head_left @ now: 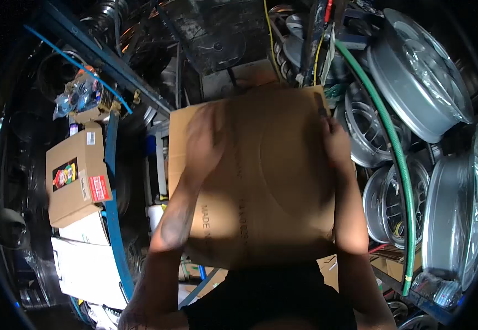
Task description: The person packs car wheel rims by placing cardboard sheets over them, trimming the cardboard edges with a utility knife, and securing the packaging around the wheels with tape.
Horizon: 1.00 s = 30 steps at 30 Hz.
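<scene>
A large brown cardboard box with printed lettering, part of it reading "MADE", fills the middle of the head view in front of my body. My left hand is over the box's upper left part, its stretched fingers blurred by motion. At the upper right edge of the box is my right hand, its fingers curled round a dark slim object that points up along the edge. Shadow hides what kind of object it is.
On the left stand a smaller open cardboard box and white sheets beside a blue metal post. To the right, several silver wheel rims are stacked behind a hanging green hose. Dark machinery is at the back.
</scene>
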Each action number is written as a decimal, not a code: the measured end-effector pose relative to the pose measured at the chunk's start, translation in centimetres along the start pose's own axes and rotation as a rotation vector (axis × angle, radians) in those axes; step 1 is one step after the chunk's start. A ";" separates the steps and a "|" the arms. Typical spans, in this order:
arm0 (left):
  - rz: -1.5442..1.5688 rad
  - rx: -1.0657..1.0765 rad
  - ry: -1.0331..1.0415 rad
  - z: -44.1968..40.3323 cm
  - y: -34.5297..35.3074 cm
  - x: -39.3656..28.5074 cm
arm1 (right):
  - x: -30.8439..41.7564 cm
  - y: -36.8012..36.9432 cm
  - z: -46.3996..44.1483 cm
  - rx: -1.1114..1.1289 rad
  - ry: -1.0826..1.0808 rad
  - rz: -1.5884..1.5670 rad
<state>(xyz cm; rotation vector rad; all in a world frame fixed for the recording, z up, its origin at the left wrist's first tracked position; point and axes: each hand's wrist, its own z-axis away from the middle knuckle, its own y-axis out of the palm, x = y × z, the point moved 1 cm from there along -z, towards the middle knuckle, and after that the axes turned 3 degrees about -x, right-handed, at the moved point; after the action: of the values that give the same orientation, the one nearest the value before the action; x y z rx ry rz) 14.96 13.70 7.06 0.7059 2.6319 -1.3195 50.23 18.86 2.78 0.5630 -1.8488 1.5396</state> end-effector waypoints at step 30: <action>-0.015 0.638 -0.072 -11.0 12.6 -3.8 | 1.3 4.0 -13.1 0.301 0.320 -1.013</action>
<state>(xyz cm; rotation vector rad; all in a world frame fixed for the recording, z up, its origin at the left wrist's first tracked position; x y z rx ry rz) 25.23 27.44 5.77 0.6786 2.1462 -2.1667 49.40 32.61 2.15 1.0968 -0.8301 1.0860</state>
